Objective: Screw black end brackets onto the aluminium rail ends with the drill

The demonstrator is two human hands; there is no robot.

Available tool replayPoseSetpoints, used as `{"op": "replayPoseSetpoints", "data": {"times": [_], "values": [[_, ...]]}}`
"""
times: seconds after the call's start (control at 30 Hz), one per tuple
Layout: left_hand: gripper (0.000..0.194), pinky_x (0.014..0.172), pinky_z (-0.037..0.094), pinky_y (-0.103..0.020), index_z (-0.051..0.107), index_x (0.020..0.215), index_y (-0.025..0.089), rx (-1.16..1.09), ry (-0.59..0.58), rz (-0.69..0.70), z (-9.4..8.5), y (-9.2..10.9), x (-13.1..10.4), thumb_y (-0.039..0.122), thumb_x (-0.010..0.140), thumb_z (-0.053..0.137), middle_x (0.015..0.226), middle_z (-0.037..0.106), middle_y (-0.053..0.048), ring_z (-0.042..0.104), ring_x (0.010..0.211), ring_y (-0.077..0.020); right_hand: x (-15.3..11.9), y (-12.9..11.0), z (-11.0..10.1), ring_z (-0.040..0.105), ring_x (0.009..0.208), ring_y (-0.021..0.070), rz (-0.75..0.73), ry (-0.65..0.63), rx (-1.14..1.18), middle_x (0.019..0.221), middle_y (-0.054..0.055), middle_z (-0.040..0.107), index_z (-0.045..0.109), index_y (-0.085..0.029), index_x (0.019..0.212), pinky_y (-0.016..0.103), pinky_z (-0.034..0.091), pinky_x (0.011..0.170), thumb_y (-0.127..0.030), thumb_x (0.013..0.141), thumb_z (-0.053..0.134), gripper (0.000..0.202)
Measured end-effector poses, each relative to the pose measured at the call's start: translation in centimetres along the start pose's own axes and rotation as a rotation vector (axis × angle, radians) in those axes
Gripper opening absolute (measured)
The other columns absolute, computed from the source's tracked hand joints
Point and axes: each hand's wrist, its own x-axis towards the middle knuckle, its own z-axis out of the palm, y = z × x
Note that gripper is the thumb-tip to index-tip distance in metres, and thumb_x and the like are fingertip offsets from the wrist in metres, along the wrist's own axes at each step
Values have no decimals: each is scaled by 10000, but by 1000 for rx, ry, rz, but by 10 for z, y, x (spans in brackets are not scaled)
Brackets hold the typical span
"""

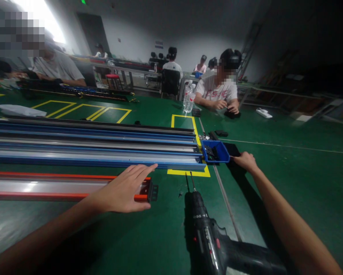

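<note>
My left hand (125, 189) rests over the end of a red-orange channel rail (53, 196), its fingers stretched out and the thumb apart. A black end cap (150, 190) with a slotted tab sits at that rail's end, just beyond my hand. On the right, my right hand (246, 161) has its fingers closed at the right rim of a small blue parts bin (224, 156). Small black parts (211, 152) lie inside the bin. Between my arms, a black cordless drill (207, 236) lies on its side, its long bit pointing away from me.
Several blue and black rails (96, 157) lie side by side on the green table (288, 183), ending near the bin. A small dark screw (180, 194) lies near the drill bit. Water bottles (189, 98) stand farther back, before a seated co-worker (220, 88).
</note>
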Motion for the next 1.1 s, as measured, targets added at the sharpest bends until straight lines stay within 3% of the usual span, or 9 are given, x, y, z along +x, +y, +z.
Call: {"op": "replayPoseSetpoints", "data": {"times": [0.17, 0.4, 0.53, 0.73, 0.97, 1.1], "values": [[1103, 1185, 365, -570, 95, 1653, 215, -17, -14, 7, 1, -3, 0, 614, 832, 714, 1626, 381, -190, 414, 1450, -391, -10, -3, 5, 578, 1246, 452, 76, -18, 32, 1318, 292, 581, 621, -77, 1303, 548, 530, 1001, -750, 791, 596, 847], [1110, 1184, 370, -579, 47, 1655, 273, -3, 18, 36, 6, -8, -3, 577, 831, 725, 1642, 367, -168, 417, 1455, -396, -22, -3, 3, 471, 1351, 499, 52, 11, 118, 1420, 319, 511, 498, -57, 1432, 602, 430, 1096, -774, 723, 652, 1020], [1100, 1171, 393, -560, 47, 1661, 297, 18, 52, 72, 12, -13, -6, 561, 835, 724, 1642, 383, -147, 445, 1441, -394, -29, 8, -1, 502, 1325, 432, -62, 29, 198, 1376, 271, 555, 452, -65, 1470, 526, 428, 1114, -763, 755, 623, 1014], [1107, 1148, 422, -556, 1, 1661, 308, 49, 46, 82, 15, -17, -7, 558, 849, 711, 1631, 398, -153, 469, 1425, -397, -36, 22, -2, 585, 1164, 328, -191, 45, 286, 1288, 184, 587, 505, -144, 1445, 443, 509, 993, -683, 860, 531, 795], [1106, 1139, 432, -570, 15, 1664, 306, 43, 54, 72, 20, -19, -7, 539, 841, 716, 1618, 419, -162, 484, 1407, -409, -38, 23, 0, 554, 1225, 340, -255, 36, 262, 1261, 148, 545, 593, -223, 1413, 449, 463, 1056, -658, 882, 560, 687], [1098, 1129, 447, -560, 33, 1667, 312, 20, 71, 91, 21, -21, -8, 533, 836, 716, 1612, 434, -153, 501, 1393, -404, -38, 23, 1, 529, 1275, 357, -247, 38, 229, 1289, 157, 537, 563, -221, 1437, 468, 448, 1075, -682, 877, 554, 725]]}}
